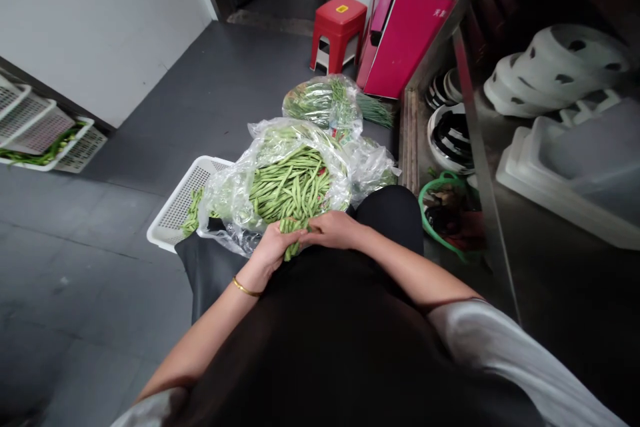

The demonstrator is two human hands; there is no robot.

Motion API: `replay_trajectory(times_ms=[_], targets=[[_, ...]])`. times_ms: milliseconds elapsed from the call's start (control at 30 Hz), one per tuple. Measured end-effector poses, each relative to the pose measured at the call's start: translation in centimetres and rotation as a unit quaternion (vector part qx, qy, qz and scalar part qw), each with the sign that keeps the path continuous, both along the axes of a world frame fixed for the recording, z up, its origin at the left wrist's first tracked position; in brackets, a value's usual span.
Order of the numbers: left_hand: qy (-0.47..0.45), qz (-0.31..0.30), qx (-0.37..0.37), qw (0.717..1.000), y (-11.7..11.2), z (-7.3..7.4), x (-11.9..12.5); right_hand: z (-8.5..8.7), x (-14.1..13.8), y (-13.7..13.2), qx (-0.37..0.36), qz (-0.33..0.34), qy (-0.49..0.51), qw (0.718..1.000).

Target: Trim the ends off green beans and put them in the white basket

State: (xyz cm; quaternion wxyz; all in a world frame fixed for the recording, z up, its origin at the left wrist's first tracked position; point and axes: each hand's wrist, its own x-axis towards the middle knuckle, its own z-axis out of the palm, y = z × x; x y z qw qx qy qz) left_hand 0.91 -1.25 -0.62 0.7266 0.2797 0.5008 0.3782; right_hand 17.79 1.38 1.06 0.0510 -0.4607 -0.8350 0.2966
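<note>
A clear plastic bag [235, 193] full of long green beans [293, 187] rests on my lap and knees. My left hand [273, 250], with a gold bangle on the wrist, is closed around a small bunch of beans [291, 247] at the near end of the pile. My right hand [333, 228] meets it from the right, fingers pinched on the tips of the same beans. A white slotted basket [183, 203] with a few beans in it lies on the floor just left of the bag.
More bagged beans [323, 101] lie on the dark floor ahead, before a red stool [337, 30] and a pink cabinet [405, 20]. White baskets [43, 137] stack at far left. A metal shelf [500, 227] with bowls and trays stands at right, a green basket [440, 213] beside it.
</note>
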Motion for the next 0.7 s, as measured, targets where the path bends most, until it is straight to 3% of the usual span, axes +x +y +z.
replay_trajectory(times_ms=[133, 233, 333, 433, 500, 533, 633, 700], targets=[[0.007, -0.065, 0.025, 0.998, 0.2, 0.8, -0.8, 1.4, 2.2, 0.5, 0.057, 0.081, 0.052, 0.994], [0.004, -0.115, 0.032, 0.993, -0.1, 1.4, -0.9, 1.2, 2.1, -0.1, 0.063, 0.128, 0.078, 0.987], [0.004, -0.107, 0.067, 0.992, -0.5, 1.6, -0.5, 0.2, 0.4, -1.0, -0.015, 0.024, 0.206, 0.978], [-0.018, -0.003, 0.081, 0.997, -0.6, 1.3, -0.1, -1.3, -1.4, -0.7, -0.145, -0.13, 0.337, 0.921], [-0.06, 0.056, 0.051, 0.995, -0.6, 1.0, -0.5, -2.3, -2.1, 0.8, -0.22, -0.184, 0.363, 0.887], [-0.088, 0.073, 0.032, 0.993, -0.7, 0.9, -0.9, -2.7, -2.2, 1.8, -0.247, -0.188, 0.349, 0.884], [-0.147, 0.094, -0.014, 0.985, -1.0, 0.6, -2.3, -3.4, -2.8, 5.4, -0.275, -0.126, 0.221, 0.927], [-0.15, 0.096, -0.02, 0.984, -1.1, 0.6, -2.9, -3.5, -4.0, 7.5, -0.225, -0.077, 0.183, 0.954]])
